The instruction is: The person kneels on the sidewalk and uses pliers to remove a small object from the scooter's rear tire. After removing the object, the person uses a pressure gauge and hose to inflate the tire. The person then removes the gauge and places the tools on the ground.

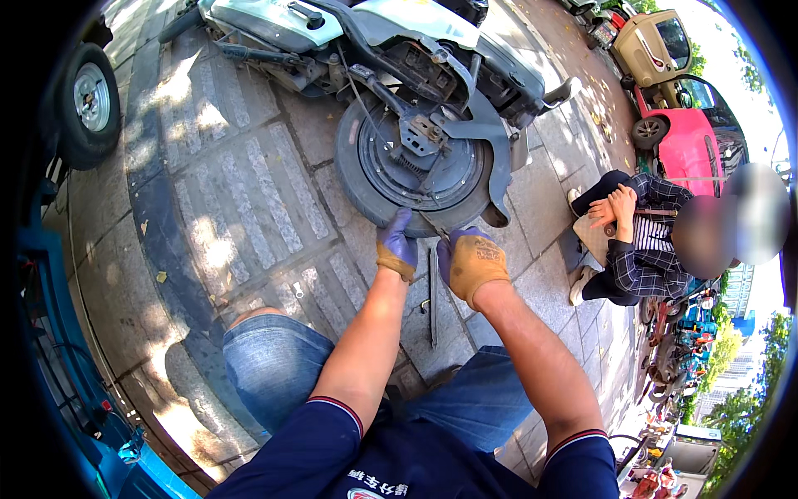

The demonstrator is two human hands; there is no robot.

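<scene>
Evidently the likeliest mishap here is a slip: the slim lever (435,225) sits at the near edge of the tyre (356,176), right between the two hands, and if its tip skids off the rubber it could kick back toward the gloves or scrape the rim. Cause would be pressing at a poor angle, or the wheel rocking. A lesser risk, in my judgement: the thin cable (364,97), just beyond the left hand, could snag if the wheel shifts.

Hands' pose: both forearms reach forward from the body, knees spread either side. Left hand (397,244) lies against the near tyre edge, thumb up on the sidewall; cannot tell how far its fingers wrap beneath. Right hand (472,262), just right of it, is turned inward, back of the glove up, fingers curled tight on the lever's end.

The tyre lies flat directly ahead of both grips, under a metal bracket (420,135), on a scooter (416,64) tipped on its side farther out. Below the gap between the hands, a long bar (433,295) rests on the paving. A small metal tool (298,290) lies left of the left wrist. Well right of the right hand, a seated person (652,237) with hands together.
</scene>
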